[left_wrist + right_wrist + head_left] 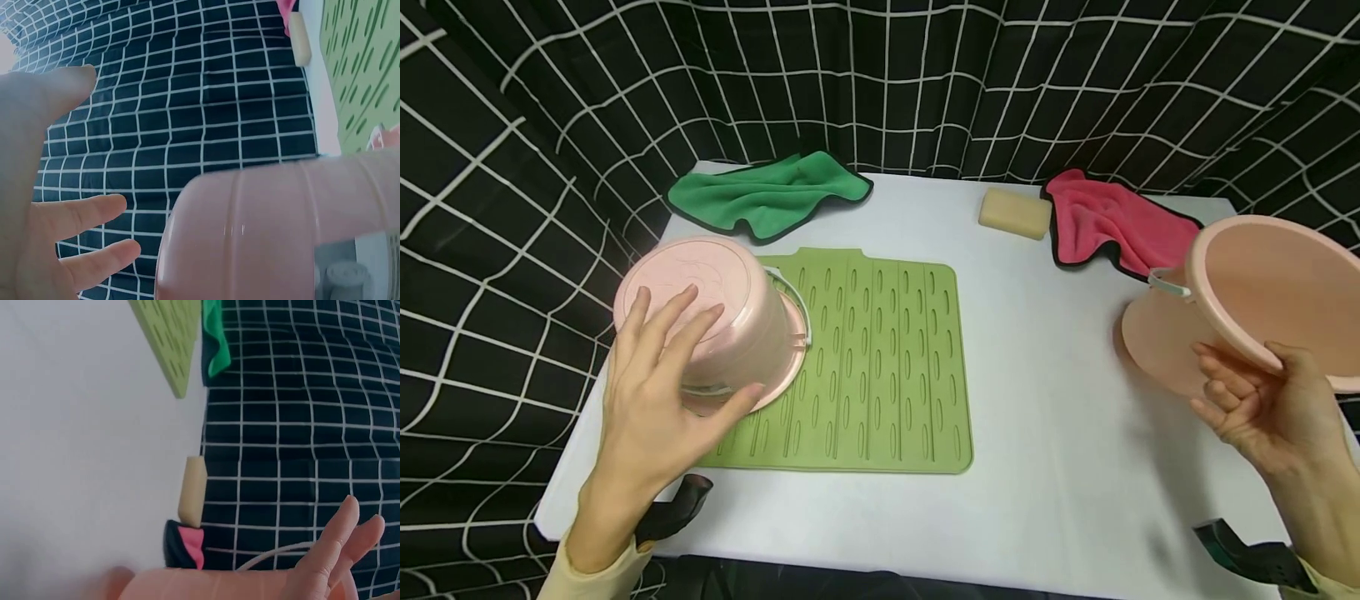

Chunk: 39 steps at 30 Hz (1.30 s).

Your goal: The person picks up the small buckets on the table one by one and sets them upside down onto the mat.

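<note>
— Gridded black cloth [880, 92] backs the white bench [1037, 400]. Buckets?
— Pink bucket [747, 333] at nine o'clock, upturned over the green mat [880, 358], left grip [651, 404] spread wide beside it, empty. Peach bucket [1247, 287] at three, tilted, rim pinched by the right grip [1273, 408].
— Handling?
— Probably light, stiff, slick; take the rims.

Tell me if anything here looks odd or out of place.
Nothing looks spilled or broken. Slightly untidy: the green cloth and red cloth lie rumpled, unlike the flat mat. The left bucket is upside down, unlike the right bucket.
</note>
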Each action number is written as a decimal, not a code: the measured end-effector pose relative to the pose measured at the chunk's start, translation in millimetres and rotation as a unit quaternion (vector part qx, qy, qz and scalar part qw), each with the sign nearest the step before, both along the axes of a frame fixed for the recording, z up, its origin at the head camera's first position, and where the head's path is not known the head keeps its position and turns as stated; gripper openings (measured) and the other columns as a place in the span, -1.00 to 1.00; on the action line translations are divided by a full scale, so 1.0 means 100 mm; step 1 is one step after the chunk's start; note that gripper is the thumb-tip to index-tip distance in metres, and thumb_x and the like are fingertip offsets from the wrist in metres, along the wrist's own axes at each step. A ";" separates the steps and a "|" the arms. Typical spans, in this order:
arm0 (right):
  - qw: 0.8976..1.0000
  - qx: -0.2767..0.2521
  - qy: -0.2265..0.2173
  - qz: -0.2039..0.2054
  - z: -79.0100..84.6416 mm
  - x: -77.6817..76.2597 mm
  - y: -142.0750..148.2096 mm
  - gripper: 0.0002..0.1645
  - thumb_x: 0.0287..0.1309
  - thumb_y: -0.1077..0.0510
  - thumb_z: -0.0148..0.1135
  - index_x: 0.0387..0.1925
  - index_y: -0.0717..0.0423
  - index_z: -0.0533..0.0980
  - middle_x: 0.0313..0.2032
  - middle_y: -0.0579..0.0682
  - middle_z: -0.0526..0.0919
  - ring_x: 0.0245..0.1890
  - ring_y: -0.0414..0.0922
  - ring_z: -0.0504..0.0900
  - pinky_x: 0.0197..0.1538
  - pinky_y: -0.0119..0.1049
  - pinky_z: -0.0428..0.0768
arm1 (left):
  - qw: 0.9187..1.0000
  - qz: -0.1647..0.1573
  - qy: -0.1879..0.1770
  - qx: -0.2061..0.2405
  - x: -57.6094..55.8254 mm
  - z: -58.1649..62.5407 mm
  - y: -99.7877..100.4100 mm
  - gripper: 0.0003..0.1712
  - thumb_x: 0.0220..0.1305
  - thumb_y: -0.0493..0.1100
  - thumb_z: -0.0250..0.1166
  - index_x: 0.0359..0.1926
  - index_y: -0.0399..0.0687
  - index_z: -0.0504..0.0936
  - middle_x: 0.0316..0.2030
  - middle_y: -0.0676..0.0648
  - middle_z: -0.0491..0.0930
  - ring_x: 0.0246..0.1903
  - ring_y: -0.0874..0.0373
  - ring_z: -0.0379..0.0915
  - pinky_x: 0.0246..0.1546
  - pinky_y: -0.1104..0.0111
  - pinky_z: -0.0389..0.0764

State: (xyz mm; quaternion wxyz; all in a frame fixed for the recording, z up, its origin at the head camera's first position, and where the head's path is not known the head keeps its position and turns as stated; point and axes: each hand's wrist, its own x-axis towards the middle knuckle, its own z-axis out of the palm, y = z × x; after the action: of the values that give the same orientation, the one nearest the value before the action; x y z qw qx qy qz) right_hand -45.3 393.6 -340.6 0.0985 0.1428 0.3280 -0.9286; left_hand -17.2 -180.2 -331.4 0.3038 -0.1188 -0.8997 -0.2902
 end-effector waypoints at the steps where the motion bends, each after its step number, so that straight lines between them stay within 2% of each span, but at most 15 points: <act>1: 1.000 -0.001 0.006 0.009 0.00 -0.01 -0.02 -0.36 0.67 0.00 -0.32 0.07 0.29 0.65 -0.16 0.33 0.81 -0.43 0.20 0.82 -0.30 0.19 0.74 | 1.000 -0.005 0.000 0.002 0.00 0.00 0.02 0.03 0.18 0.63 0.17 0.15 -0.21 0.66 0.30 -0.36 0.54 0.49 -0.53 0.13 0.51 -0.38 0.05; 4: 0.999 0.001 0.025 0.032 0.00 -0.03 -0.08 -0.37 0.68 0.03 -0.37 0.09 0.27 0.62 -0.14 0.33 0.80 -0.43 0.21 0.82 -0.33 0.18 0.74 | 1.000 -0.022 0.005 0.009 -0.01 0.00 0.08 0.01 0.19 0.61 0.19 0.15 -0.22 0.66 0.30 -0.34 0.54 0.47 -0.51 0.16 0.49 -0.38 0.10; 9: 0.995 0.002 0.055 0.080 0.02 -0.10 -0.20 -0.34 0.67 0.05 -0.46 0.12 0.27 0.59 -0.12 0.33 0.80 -0.30 0.19 0.85 -0.33 0.13 0.76 | 0.999 -0.047 0.002 0.019 -0.03 -0.01 0.18 -0.01 0.22 0.58 0.19 0.16 -0.23 0.65 0.31 -0.32 0.54 0.45 -0.46 0.21 0.43 -0.36 0.23; 12: 0.991 -0.017 0.071 0.117 0.02 -0.13 -0.27 -0.29 0.67 0.05 -0.55 0.13 0.30 0.57 -0.08 0.34 0.79 -0.27 0.18 0.85 -0.29 0.12 0.77 | 0.998 -0.062 -0.005 0.024 -0.05 -0.01 0.24 -0.01 0.23 0.58 0.17 0.17 -0.23 0.65 0.32 -0.31 0.53 0.44 -0.43 0.23 0.38 -0.36 0.30; 14: 0.987 -0.034 0.076 0.140 0.01 -0.15 -0.32 -0.25 0.67 0.04 -0.61 0.12 0.33 0.55 -0.06 0.36 0.77 -0.32 0.18 0.83 -0.26 0.12 0.78 | 0.997 -0.070 -0.008 0.025 -0.06 -0.02 0.29 -0.02 0.25 0.57 0.16 0.19 -0.22 0.64 0.33 -0.30 0.53 0.44 -0.41 0.24 0.37 -0.35 0.32; 19: 0.978 -0.052 0.080 0.187 0.00 -0.17 -0.45 -0.17 0.65 0.03 -0.71 0.08 0.39 0.53 -0.04 0.38 0.76 -0.29 0.18 0.83 -0.21 0.11 0.79 | 0.994 -0.103 -0.005 0.030 -0.08 -0.07 0.43 -0.09 0.28 0.51 0.21 0.24 -0.18 0.62 0.33 -0.29 0.53 0.44 -0.39 0.24 0.43 -0.28 0.29; 22: 0.972 -0.053 0.083 0.211 0.01 -0.18 -0.54 -0.15 0.63 0.04 -0.75 0.07 0.40 0.52 -0.04 0.37 0.76 -0.21 0.19 0.84 -0.18 0.09 0.80 | 0.992 -0.124 -0.004 0.031 -0.09 -0.10 0.50 -0.19 0.25 0.37 0.36 0.26 -0.15 0.61 0.35 -0.29 0.51 0.45 -0.38 0.24 0.45 -0.27 0.26; 28: 0.954 -0.077 0.089 0.275 0.03 -0.23 -0.70 -0.01 0.58 0.05 -0.85 0.07 0.50 0.58 -0.07 0.37 0.77 -0.23 0.17 0.84 -0.10 0.05 0.80 | 0.988 -0.154 -0.017 0.024 -0.13 -0.13 0.64 -0.24 0.08 0.09 0.54 0.25 -0.17 0.60 0.38 -0.28 0.49 0.46 -0.34 0.25 0.47 -0.26 0.26; 33: 0.941 -0.073 0.106 0.314 0.01 -0.28 -0.83 0.07 0.49 0.10 -0.96 0.04 0.53 0.60 -0.13 0.34 0.80 -0.39 0.09 0.75 -0.08 0.03 0.80 | 0.984 -0.167 -0.050 0.033 -0.20 -0.16 0.75 -0.20 0.03 0.03 0.57 0.29 -0.16 0.58 0.40 -0.24 0.48 0.48 -0.28 0.25 0.52 -0.22 0.23; 37: 0.932 -0.079 0.089 0.342 0.00 -0.29 -0.92 -0.05 0.52 0.13 -0.81 -0.01 0.50 0.61 -0.19 0.29 0.82 -0.42 0.05 0.63 -0.05 0.02 0.79 | 0.981 -0.172 -0.085 0.040 -0.28 -0.18 0.81 -0.18 0.06 0.03 0.55 0.33 -0.16 0.55 0.41 -0.22 0.47 0.49 -0.23 0.25 0.54 -0.20 0.19; 39: 0.927 -0.078 0.087 0.358 -0.01 -0.30 -0.97 -0.05 0.51 0.15 -0.81 -0.02 0.47 0.62 -0.22 0.26 0.83 -0.36 0.02 0.72 -0.03 0.00 0.79 | 0.978 -0.173 -0.109 0.039 -0.30 -0.18 0.83 -0.15 0.09 0.06 0.53 0.37 -0.15 0.51 0.42 -0.20 0.46 0.50 -0.19 0.24 0.56 -0.16 0.19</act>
State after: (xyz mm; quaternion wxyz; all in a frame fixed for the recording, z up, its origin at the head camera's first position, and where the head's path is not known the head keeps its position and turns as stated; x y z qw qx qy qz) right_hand -75.1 296.5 -341.1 0.4058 -0.0736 0.2916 -0.8631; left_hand -47.7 -97.2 -349.2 0.1538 -0.2284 -0.8811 -0.3845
